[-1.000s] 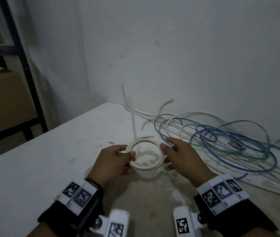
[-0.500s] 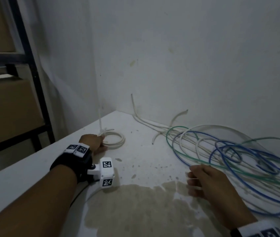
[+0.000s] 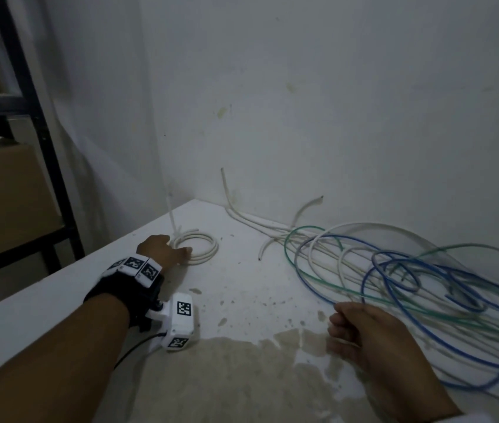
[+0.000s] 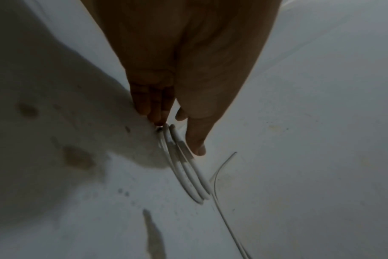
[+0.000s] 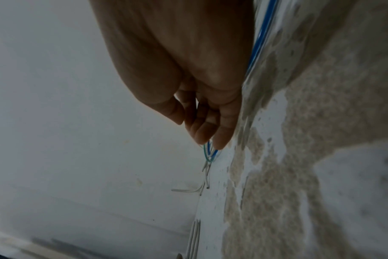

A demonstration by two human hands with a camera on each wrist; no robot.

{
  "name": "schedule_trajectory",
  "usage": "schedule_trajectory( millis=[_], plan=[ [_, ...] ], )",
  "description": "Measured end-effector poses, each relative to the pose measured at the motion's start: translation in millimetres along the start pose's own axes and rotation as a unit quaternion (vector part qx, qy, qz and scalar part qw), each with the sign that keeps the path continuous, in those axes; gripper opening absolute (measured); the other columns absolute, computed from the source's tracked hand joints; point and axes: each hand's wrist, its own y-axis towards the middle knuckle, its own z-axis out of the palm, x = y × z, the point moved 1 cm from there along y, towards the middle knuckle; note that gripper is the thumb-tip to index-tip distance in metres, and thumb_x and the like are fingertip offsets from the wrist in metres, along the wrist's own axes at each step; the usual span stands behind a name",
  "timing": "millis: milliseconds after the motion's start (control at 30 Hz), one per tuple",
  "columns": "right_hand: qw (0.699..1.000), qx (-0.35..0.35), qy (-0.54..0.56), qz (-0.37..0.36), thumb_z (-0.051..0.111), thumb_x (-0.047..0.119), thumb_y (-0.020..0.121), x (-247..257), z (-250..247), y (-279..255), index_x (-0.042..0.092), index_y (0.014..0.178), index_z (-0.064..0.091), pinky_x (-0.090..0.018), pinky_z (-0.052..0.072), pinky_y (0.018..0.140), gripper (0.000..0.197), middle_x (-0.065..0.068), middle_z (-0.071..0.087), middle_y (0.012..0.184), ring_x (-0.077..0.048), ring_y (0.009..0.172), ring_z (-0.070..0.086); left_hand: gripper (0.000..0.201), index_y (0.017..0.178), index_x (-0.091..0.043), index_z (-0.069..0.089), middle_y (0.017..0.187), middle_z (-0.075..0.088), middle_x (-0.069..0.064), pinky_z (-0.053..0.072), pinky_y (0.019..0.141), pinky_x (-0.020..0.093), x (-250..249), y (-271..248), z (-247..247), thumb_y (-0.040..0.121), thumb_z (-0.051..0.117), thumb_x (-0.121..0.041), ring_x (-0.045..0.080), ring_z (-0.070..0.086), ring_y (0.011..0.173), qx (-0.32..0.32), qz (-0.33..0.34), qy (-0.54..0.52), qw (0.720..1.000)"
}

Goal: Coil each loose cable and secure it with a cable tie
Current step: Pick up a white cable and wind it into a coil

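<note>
Coiled white cable (image 3: 196, 248): table's (image 3: 242, 279) far-left corner, left hand's (image 3: 162, 250) straight fingers on it.
Tangled blue, green, white cables (image 3: 400, 270): along back edge, beside right hand (image 3: 367, 334).
Right hand: nearer, curled; grip unclear.

White cable coil (image 3: 200, 248): about three turns, closed ring, flat on table (image 3: 242, 279) at 11 o'clock, near the back corner. Translucent cable tie (image 3: 171, 215) at the coil's 10 o'clock edge, tail upright. Loose cables (image 3: 410, 288): blue (image 3: 363, 285), green (image 3: 285, 245) and white (image 3: 373, 225) strands in wide overlapping loops, uncoiled, spread from 1 to 4 o'clock. Two white ends (image 3: 225, 187) lift off the surface at 12 o'clock.
</note>
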Motion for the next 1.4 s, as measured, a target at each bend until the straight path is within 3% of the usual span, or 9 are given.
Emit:
schedule_trajectory(
  millis=[100,267,467,633,833,900,1100,1233,1400],
  plan=[
    [1.000,-0.002,-0.009,-0.001,0.057,0.012,0.092,2,-3,0,0.000,0.085,0.066,-0.035,0.051,0.060,0.016,-0.013,0.063,0.073,-0.024,0.064,0.057,0.070,0.137,0.000,0.043,0.145,0.042,0.019,0.031,0.104,0.032,-2,-12,-9,0.087,0.064,-0.042,0.032,0.042,0.131,-0.036,0.010,-0.039,0.999],
    [0.997,0.039,-0.069,-0.017,0.053,0.013,0.094,19,-20,-12,0.001,0.083,0.062,-0.034,0.044,0.057,0.018,-0.013,0.059,0.073,-0.023,0.061,0.052,0.049,0.129,-0.006,0.054,0.125,0.059,0.016,0.039,0.099,0.036,-30,-64,-13,0.086,0.068,-0.026,0.030,0.054,0.115,-0.100,0.089,-0.181,0.974],
    [0.932,0.091,-0.340,-0.090,0.049,0.032,0.097,40,-75,-41,0.016,0.088,0.066,-0.023,0.050,0.062,0.025,0.000,0.068,0.087,-0.012,0.072,0.064,0.007,0.095,-0.013,0.067,0.095,0.068,0.010,0.047,0.084,0.037,-90,-165,30,0.089,0.063,-0.017,0.027,0.062,0.093,0.030,0.165,-0.349,0.922],
    [0.893,0.077,-0.434,-0.092,0.048,0.038,0.096,54,-149,-69,0.025,0.084,0.063,-0.018,0.046,0.060,0.024,0.002,0.068,0.091,-0.012,0.079,0.066,0.010,0.082,-0.012,0.070,0.080,0.070,0.007,0.047,0.072,0.033,-145,-240,87,0.089,0.063,-0.014,0.021,0.064,0.078,0.166,0.178,-0.399,0.884],
    [0.893,0.000,-0.448,-0.040,0.050,0.036,0.095,57,-238,-92,0.001,0.091,0.067,-0.017,0.043,0.058,0.039,-0.012,0.068,0.090,-0.020,0.076,0.064,0.015,0.086,-0.010,0.070,0.089,0.070,0.007,0.050,0.084,0.039,-195,-298,151,0.092,0.061,-0.021,0.021,0.064,0.087,0.286,0.121,-0.432,0.847],
    [0.877,-0.036,-0.475,-0.052,0.050,0.035,0.095,54,-262,-93,-0.007,0.082,0.060,-0.018,0.037,0.054,0.045,-0.024,0.060,0.081,-0.021,0.067,0.054,0.016,0.085,-0.008,0.070,0.085,0.069,0.007,0.050,0.080,0.036,-202,-304,168,0.092,0.060,-0.019,0.019,0.063,0.082,0.301,0.100,-0.447,0.836],
    [0.831,-0.098,-0.546,-0.037,0.057,0.027,0.092,56,-303,-87,0.008,0.060,0.047,-0.020,0.033,0.049,0.039,-0.013,0.049,0.061,-0.019,0.059,0.051,0.020,0.076,-0.002,0.065,0.071,0.060,0.012,0.048,0.064,0.028,-204,-311,194,0.093,0.056,-0.007,0.020,0.054,0.067,0.299,0.044,-0.521,0.798],
    [0.791,-0.106,-0.603,-0.005,0.053,0.025,0.094,60,-312,-72,-0.008,0.107,0.064,-0.031,0.046,0.078,0.037,-0.023,0.065,0.110,-0.031,0.100,0.062,0.020,0.079,-0.001,0.064,0.075,0.063,0.011,0.052,0.072,0.028,-200,-306,195,0.095,0.052,-0.005,0.019,0.059,0.072,0.297,0.050,-0.531,0.792],
    [0.742,-0.083,-0.665,0.016,0.053,0.021,0.092,64,-310,-48,-0.001,0.104,0.066,-0.023,0.043,0.076,0.028,-0.011,0.064,0.110,-0.023,0.107,0.059,0.019,0.083,-0.003,0.066,0.086,0.066,0.014,0.049,0.075,0.027,-199,-303,200,0.095,0.052,-0.005,0.019,0.062,0.081,0.308,0.056,-0.517,0.797]
  ],
)
